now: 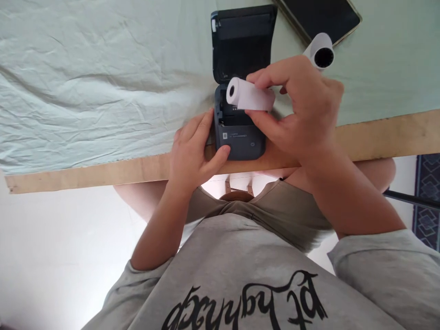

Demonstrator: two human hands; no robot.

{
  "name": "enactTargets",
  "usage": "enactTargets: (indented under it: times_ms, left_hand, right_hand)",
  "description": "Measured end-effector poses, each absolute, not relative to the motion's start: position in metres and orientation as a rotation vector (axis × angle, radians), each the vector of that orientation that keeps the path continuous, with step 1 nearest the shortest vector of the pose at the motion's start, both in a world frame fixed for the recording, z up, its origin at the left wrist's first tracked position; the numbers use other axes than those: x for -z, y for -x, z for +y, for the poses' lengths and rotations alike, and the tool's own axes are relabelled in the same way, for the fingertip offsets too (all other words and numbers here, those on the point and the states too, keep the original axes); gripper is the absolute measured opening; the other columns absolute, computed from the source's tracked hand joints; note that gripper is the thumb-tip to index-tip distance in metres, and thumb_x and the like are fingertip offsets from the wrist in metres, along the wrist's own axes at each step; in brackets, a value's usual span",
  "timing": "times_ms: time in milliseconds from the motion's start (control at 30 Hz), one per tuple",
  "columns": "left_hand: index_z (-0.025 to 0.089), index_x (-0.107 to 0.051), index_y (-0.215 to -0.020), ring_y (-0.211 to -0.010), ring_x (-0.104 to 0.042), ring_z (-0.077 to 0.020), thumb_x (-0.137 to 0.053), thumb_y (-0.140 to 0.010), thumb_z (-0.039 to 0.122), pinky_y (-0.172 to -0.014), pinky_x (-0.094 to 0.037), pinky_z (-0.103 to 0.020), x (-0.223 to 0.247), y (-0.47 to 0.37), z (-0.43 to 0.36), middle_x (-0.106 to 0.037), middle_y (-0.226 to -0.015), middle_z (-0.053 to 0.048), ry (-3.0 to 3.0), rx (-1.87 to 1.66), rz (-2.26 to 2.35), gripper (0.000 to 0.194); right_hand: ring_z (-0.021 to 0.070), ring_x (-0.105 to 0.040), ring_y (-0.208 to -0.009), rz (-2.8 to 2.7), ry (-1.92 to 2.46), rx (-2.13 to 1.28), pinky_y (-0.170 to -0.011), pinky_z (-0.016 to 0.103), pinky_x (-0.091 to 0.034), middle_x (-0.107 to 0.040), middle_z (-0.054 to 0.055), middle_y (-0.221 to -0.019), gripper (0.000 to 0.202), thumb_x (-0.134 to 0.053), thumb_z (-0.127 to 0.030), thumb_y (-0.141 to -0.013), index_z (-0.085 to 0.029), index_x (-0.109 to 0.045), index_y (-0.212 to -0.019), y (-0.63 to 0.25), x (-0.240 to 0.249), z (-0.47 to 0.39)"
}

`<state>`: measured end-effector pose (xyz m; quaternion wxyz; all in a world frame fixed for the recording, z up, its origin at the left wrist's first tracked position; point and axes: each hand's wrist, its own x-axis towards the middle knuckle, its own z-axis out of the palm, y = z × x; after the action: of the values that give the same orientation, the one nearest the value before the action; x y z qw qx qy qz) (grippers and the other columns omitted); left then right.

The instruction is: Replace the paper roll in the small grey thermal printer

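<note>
Along the near wooden edge (378, 137) of the cloth-covered table (103, 91) sits a dark device (242, 144), lid (242, 46) tipped back, giving access. Farther from that edge lies a dark slab (321, 18). The left hand (194, 149), open, braces the device's side — seemingly steadying it. The right hand (305, 105) pinches a white roll (252, 95) above the bay (240, 120), perhaps keeping it wound — a second roll (316, 48) rests beside the slab.

One head-worn camera looks steeply down from close above, over the shirt (237, 266), hands (192, 151) (309, 107) and table (388, 137).
</note>
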<state>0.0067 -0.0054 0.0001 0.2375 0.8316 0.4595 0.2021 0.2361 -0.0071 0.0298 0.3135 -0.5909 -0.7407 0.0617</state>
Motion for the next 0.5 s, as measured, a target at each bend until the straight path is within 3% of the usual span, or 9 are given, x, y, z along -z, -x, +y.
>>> enactTargets:
  times_ms: [133,300,500]
  left_hand:
    - [0.024,-0.046,-0.157,-0.139,-0.058,-0.0357,-0.039,-0.102,0.07,-0.114,-0.044,-0.048,-0.001,-0.007,-0.007,-0.059,-0.153,-0.013,-2.267,-0.537,1.254,0.071]
    - [0.021,-0.046,-0.156,-0.138,-0.058,-0.0355,-0.038,-0.103,0.07,-0.112,-0.045,-0.048,-0.002,-0.006,-0.007,-0.059,-0.153,-0.014,-2.275,-0.511,1.255,0.073]
    - [0.026,-0.046,-0.157,-0.14,-0.056,-0.0368,-0.047,-0.102,0.065,-0.117,-0.043,-0.052,-0.002,-0.006,-0.008,-0.058,-0.155,-0.011,-2.216,-0.529,1.238,0.068]
  right_hand:
    - [0.0222,-0.076,-0.099,-1.988,1.551,-0.153,-0.09,0.047,-0.058,-0.077,-0.004,-0.107,0.02,-0.06,-0.025,-0.087,-0.03,-0.062,-0.106,-0.234,-0.026,0.005]
    - [0.0234,-0.076,-0.108,-1.949,1.601,-0.255,-0.096,0.047,-0.058,-0.078,-0.003,-0.105,0.008,-0.064,-0.023,-0.089,-0.03,-0.062,-0.092,-0.231,-0.023,0.002]
    - [0.02,-0.076,-0.1,-1.954,1.483,-0.119,-0.09,0.042,-0.061,-0.08,-0.003,-0.099,0.014,-0.059,-0.016,-0.088,-0.029,-0.063,-0.083,-0.226,-0.027,-0.005]
